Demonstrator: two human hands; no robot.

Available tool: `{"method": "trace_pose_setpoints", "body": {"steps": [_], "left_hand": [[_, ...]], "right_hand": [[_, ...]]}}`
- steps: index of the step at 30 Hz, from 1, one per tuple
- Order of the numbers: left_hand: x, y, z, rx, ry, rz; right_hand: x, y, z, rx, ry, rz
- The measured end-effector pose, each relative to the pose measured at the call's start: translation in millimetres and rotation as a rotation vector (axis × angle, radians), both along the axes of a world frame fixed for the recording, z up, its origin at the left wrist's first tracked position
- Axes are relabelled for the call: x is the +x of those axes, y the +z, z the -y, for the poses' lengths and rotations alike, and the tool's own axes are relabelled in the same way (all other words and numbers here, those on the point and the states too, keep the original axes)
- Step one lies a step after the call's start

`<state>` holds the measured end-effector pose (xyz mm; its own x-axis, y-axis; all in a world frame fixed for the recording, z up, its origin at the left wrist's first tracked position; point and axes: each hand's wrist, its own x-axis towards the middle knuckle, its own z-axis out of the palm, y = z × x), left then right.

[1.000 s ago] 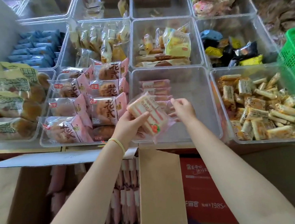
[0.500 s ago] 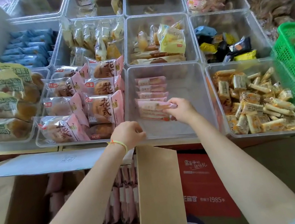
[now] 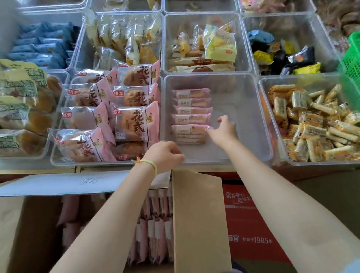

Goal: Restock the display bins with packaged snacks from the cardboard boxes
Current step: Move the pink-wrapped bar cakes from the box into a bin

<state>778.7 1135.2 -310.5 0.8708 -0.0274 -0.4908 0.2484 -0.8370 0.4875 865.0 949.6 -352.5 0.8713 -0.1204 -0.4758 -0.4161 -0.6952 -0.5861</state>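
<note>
Reaching into clear bin point(image 3: 252, 112), right hand point(image 3: 223, 130) has fingers loosely spread, tips touching nearest pink snack pack point(image 3: 191, 131) in the row along the bin's left wall. Left hand point(image 3: 164, 156) loosely curled, empty, at bin's near-left corner above cardboard box point(image 3: 197, 224).

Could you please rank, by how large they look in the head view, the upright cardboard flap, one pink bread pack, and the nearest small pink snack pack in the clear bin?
1. Upright cardboard flap, largest, though nearest the camera.
2. Pink bread pack.
3. Small pink snack pack, smallest, at the right hand's fingertips.
</note>
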Motion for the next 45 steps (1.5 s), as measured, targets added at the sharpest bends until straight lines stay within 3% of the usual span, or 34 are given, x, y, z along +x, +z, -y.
{"method": "trace_pose_setpoints", "body": {"steps": [3,5,7,10,12,15,18,23,25,28,30,39,45], "left_hand": [[-4.1,15.4,-6.2,-0.148,0.044,0.016],[-12.5,32.9,-14.5,-0.200,0.146,0.200],[-24.9,54.0,-28.3,-0.281,0.315,0.396],[-49.8,84.4,-61.9,-0.613,0.431,0.368],[-73.5,100.4,-87.1,-0.900,0.328,0.141],[-114.0,100.5,-125.9,-1.117,0.093,-0.262],[-149.0,63.2,-159.8,-0.993,0.065,-0.457],[-172.9,-32.2,-206.2,-0.587,0.424,-0.496],[-178.3,-62.5,-221.2,-0.563,0.499,-0.452],[-186.7,-88.2,-232.7,-0.583,0.593,-0.455],[-191.9,-96.6,-235.2,-0.548,0.646,-0.489],[-204.1,-112.1,-236.4,-0.545,0.684,-0.511],[-202.4,-96.2,-231.8,-0.565,0.680,-0.561]], "right_hand": [[-25.3,48.4,-5.7,0.228,-0.056,0.073],[-55.2,89.4,-12.9,0.552,0.061,-0.091],[-91.1,126.6,-24.7,0.753,0.324,-0.371],[-143.7,126.5,-67.7,0.517,0.814,-0.709],[-172.7,102.5,-109.3,0.293,0.881,-0.812],[-190.7,74.0,-162.7,0.111,0.859,-0.637],[-192.9,49.8,-202.5,-0.031,0.805,-0.455],[-192.8,-68.9,-241.1,-0.199,0.418,-0.342],[-194.7,-108.2,-245.7,-0.320,0.310,-0.284],[-205.5,-119.0,-256.2,-0.309,0.033,-0.161],[-208.4,-130.4,-260.7,-0.292,-0.039,-0.136],[-208.2,-154.4,-262.9,-0.480,0.261,-0.266],[-200.0,-149.3,-260.8,-0.413,0.338,-0.244]]}}
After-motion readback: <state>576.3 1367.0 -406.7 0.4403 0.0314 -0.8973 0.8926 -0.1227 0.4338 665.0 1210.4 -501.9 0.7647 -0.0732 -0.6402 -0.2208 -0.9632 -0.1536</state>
